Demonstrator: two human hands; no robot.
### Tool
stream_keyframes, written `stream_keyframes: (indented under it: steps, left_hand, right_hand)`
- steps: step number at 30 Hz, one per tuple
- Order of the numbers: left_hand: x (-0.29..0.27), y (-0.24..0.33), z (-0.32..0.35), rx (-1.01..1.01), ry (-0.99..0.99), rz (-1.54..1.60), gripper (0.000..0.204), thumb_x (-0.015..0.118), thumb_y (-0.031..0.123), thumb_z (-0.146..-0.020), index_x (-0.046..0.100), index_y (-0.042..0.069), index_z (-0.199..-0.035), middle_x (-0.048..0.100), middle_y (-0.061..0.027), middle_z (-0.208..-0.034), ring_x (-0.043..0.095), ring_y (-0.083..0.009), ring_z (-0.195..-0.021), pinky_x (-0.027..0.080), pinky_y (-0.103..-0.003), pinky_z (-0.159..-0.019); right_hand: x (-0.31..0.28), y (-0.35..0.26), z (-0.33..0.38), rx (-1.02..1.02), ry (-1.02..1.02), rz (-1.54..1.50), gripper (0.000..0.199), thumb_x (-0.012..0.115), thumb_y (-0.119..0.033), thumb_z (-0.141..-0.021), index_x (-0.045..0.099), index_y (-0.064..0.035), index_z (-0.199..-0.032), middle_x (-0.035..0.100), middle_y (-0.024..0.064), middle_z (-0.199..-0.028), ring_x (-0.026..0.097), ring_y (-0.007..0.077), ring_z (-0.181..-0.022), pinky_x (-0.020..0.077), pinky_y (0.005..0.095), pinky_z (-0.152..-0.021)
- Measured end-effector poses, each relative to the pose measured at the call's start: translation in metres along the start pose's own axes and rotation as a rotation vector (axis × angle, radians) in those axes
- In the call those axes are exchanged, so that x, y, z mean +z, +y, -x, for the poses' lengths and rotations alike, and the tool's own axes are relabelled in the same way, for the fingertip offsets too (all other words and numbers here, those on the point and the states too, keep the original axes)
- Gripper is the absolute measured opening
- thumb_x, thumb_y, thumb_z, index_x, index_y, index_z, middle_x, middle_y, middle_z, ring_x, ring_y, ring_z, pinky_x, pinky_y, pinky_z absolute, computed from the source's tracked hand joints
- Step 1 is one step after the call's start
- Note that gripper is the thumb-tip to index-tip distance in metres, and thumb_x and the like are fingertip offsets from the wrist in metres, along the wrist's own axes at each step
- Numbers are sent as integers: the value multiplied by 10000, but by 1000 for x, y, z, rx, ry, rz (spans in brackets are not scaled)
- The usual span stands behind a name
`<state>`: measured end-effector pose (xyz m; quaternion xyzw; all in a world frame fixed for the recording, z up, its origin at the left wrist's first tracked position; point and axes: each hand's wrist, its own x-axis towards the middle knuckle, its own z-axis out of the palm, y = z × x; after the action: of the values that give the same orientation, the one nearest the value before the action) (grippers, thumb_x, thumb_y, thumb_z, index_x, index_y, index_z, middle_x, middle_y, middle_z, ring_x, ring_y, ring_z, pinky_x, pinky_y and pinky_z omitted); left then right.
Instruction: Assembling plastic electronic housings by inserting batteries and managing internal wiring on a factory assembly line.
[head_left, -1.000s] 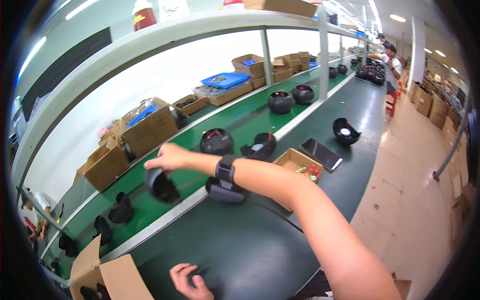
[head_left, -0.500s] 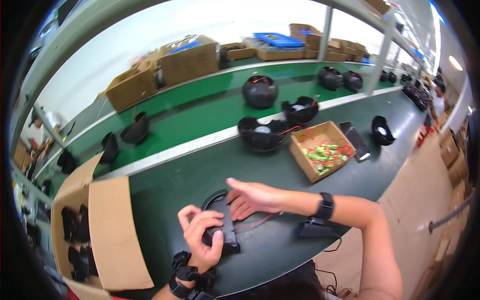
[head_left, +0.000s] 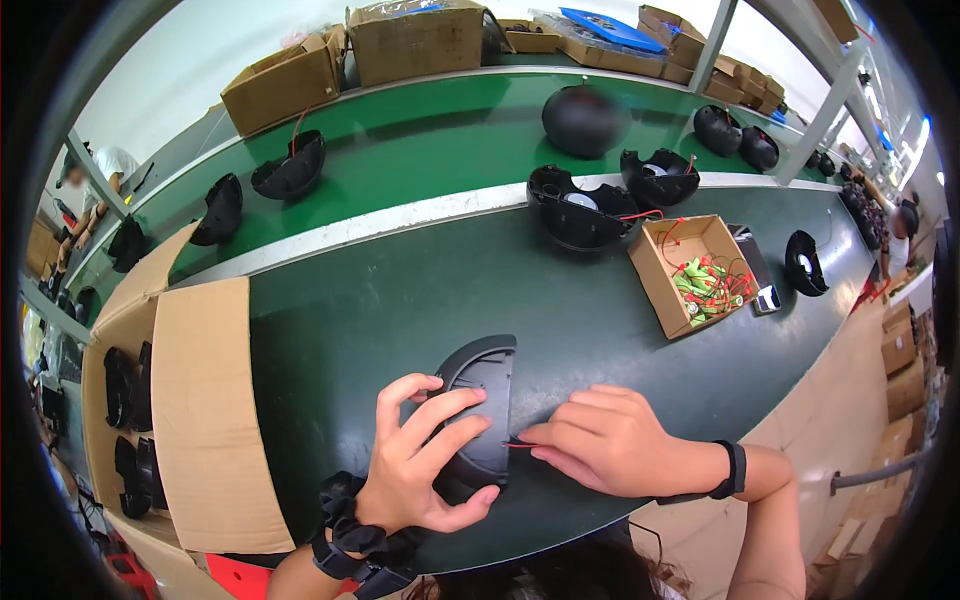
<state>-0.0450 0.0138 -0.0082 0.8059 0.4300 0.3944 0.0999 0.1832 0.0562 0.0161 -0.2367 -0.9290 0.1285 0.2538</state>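
A black plastic half-round shell (head_left: 497, 375) with a curved rim and one straight edge sits over the dark green desk (head_left: 360, 310), under the left hand (head_left: 420, 460), its straight edge facing the right hand (head_left: 615, 440). The left fingers are spread across it: one at the curved rim, two on the inner face, the thumb by the lower end; whether they squeeze cannot be told. The right fingers are closed in a pinch on a thin red-and-black wire (head_left: 522, 444), which reaches to the shell's straight edge. To the left stands a tall brown cardboard box (head_left: 205, 400), flaps folded outward, holding several curved black plastic pieces (head_left: 122, 390). Toward the far right of the desk, a small open-topped cardboard box (head_left: 662, 283) holds a heap of small green parts with red ends and red wires (head_left: 712, 285); a dark smartphone (head_left: 752, 255) lies just beside it. Near that box, a bowl-shaped black shell (head_left: 570, 228) holds a pale round disc, with a red wire running out toward the box. Beyond the green conveyor belt (head_left: 420, 150), more cardboard boxes (head_left: 415, 45) line the back, one topped by a blue plastic tray (head_left: 612, 30) with small items in it.
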Motion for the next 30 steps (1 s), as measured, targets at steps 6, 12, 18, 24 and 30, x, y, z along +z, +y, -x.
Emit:
stream_keyframes:
  steps: [6,12,18,24,30]
  left_hand:
    - [3,8,1,-32,-12,-13,503,701,329,-516,664,92,-959,606,-78,-1115,410,-329,-1056,357,-429,-890]
    - [-3,10,-4,-2,-34,-46,493,744,286,-526,657,79,-964,607,-38,-1115,434,-313,-1056,418,-388,-788]
    - [8,9,-7,102,48,134,302,756,193,-595,674,66,-857,649,-62,-953,599,-265,-990,367,-506,-963]
    - [20,8,-1,93,-110,149,297,783,200,-587,698,141,-865,659,-26,-918,584,-231,-983,278,-504,-993]
    - [27,23,-5,-88,-85,251,249,804,150,-590,667,139,-798,700,-5,-902,555,-195,-928,181,-460,-1051]
  right_hand:
    - [-18,6,-24,-375,4,343,203,622,-167,-589,624,-109,-783,459,-28,-707,462,128,-662,399,280,-624]
    - [-24,0,-53,-532,-46,318,106,596,-168,-584,545,-96,-645,430,-3,-670,453,150,-686,403,285,-642]
    - [-48,-12,-68,-437,-88,117,128,605,-119,-581,557,-71,-690,450,7,-681,480,148,-654,407,268,-599]
    - [-43,-1,-65,-337,-186,-375,220,676,-151,-784,601,-31,-953,570,39,-768,551,218,-686,435,324,-628]
    - [-97,47,-32,87,111,-305,345,712,-165,-770,610,-39,-1075,683,60,-815,671,169,-746,519,274,-669]
